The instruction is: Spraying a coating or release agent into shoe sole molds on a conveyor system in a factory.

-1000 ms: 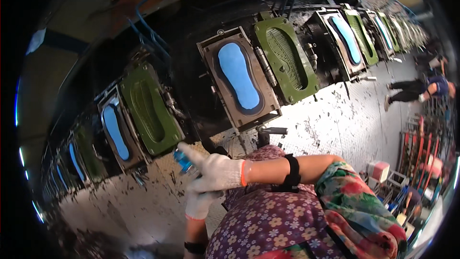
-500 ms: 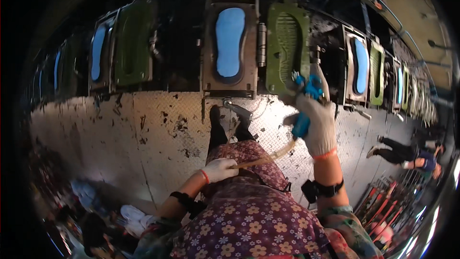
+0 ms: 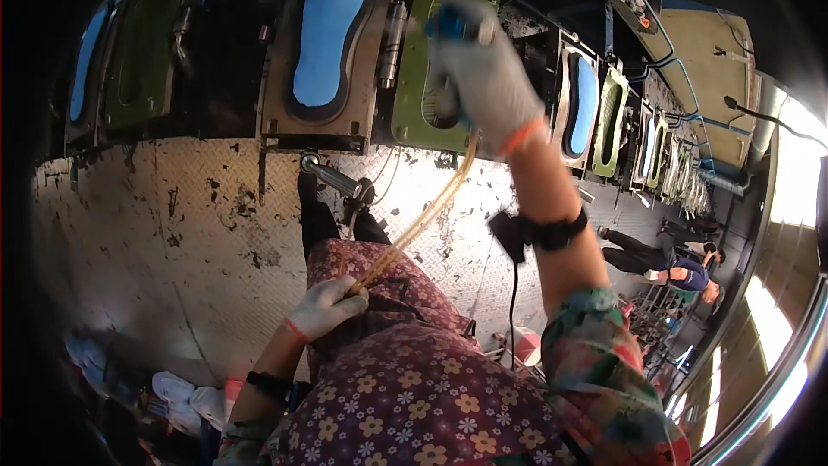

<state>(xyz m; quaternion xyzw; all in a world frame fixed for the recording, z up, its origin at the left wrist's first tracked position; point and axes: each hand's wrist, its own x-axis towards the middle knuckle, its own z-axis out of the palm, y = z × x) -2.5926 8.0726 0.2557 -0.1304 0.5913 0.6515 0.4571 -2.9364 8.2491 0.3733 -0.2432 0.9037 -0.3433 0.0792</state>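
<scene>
In a white glove, my right hand [image 3: 487,78] is closed round a blue spray gun [image 3: 447,21], partly hidden and blurred. It is over the green mould half [image 3: 412,116], which has a ridged sole-shaped hollow. A clear yellowish hose [image 3: 424,217] runs down from the gun toward my lap. My gloved left hand [image 3: 326,309] grips this hose near the flowered apron [image 3: 405,397]. Left of the green half, a brown metal mould frame [image 3: 274,108] holds a light blue shoe sole [image 3: 330,34].
More moulds with blue soles line the bench on both sides, such as a blue sole [image 3: 582,108] at right. A metal handle [image 3: 332,177] juts out by my feet. The metal floor [image 3: 207,224] has dark scraps. Another person [image 3: 668,267] is at far right.
My right hand has moved forward and left with the spray gun, now over the green mould half. The view has swung right and closer to the bench. My left hand keeps holding the hose.
</scene>
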